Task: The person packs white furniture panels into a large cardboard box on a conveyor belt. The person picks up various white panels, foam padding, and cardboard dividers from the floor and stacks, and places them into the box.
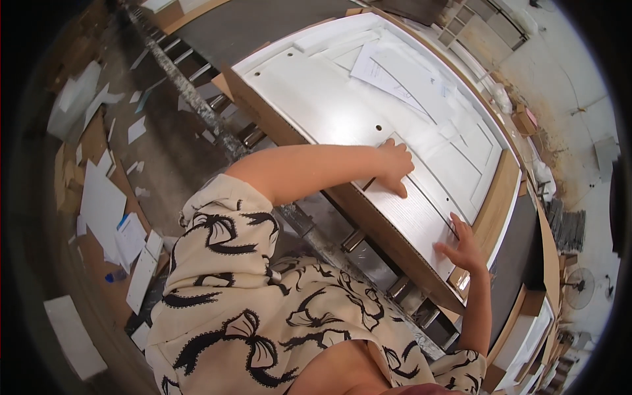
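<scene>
A long white wood-grain panel (421, 214) with small dark holes lies along the near side of an open cardboard carton (388, 227). My left hand (395, 168) rests on the white panels near the seam between two pieces, fingers bent slightly and apart, thumb toward me. Farther right, my right hand (466, 247) touches the right part of the long panel, thumb and fingers spread. Behind the panel lie other white panels with grooved frames. Paper sheets (388, 76) and clear plastic wrap (418, 62) lie on top of them. A light-brown wooden strip (494, 204) fills the carton's right end.
The carton sits on a roller conveyor with metal rollers (353, 240) and a paint-spattered rail (191, 99). Cardboard and white board scraps (102, 197) cover the floor at left. Another carton (526, 329) stands at lower right. A fan (579, 288) stands by the wall.
</scene>
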